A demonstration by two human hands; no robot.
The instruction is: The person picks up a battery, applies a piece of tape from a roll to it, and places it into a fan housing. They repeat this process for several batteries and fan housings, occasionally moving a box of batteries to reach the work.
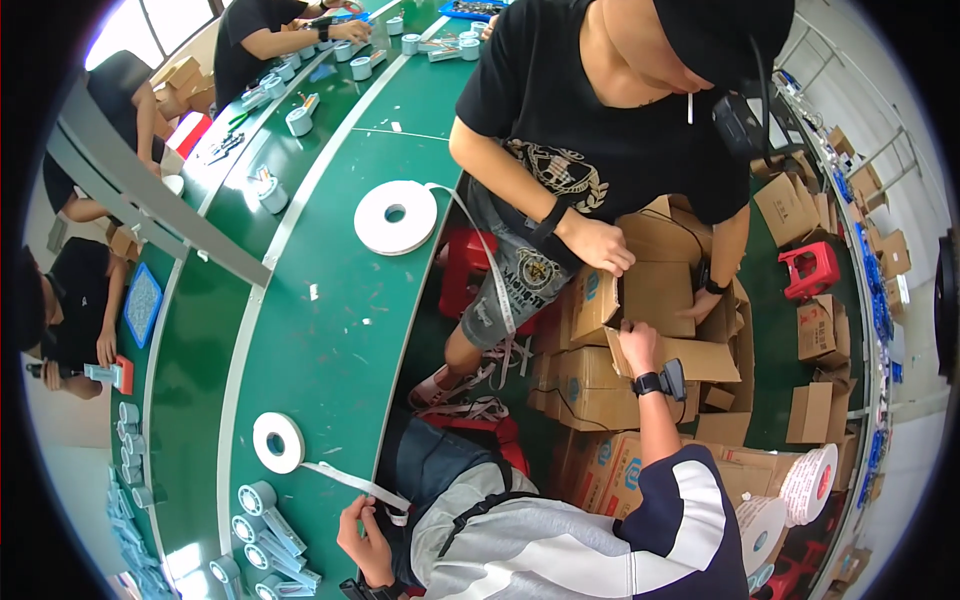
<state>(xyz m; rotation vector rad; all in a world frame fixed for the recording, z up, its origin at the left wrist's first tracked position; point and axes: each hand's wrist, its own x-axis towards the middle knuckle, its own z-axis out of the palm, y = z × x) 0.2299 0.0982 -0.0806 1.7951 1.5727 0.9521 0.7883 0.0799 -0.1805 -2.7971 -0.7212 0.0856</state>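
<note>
My left hand is at the table's near edge, its fingertips closed at a strip of white tape. That strip runs from a small white roll lying on the green tabletop. Out to the right, my right hand is closed on the upper flap edge of an open cardboard box. Across from me, a co-worker in a black T-shirt has one hand by the same box's rim and the other hand inside it.
A larger white roll lies farther up the green table, its strip hanging over the edge. Pale blue handled parts cluster at the lower left. Stacked cartons, a red stool and big white reels stand right. Other people work at the left.
</note>
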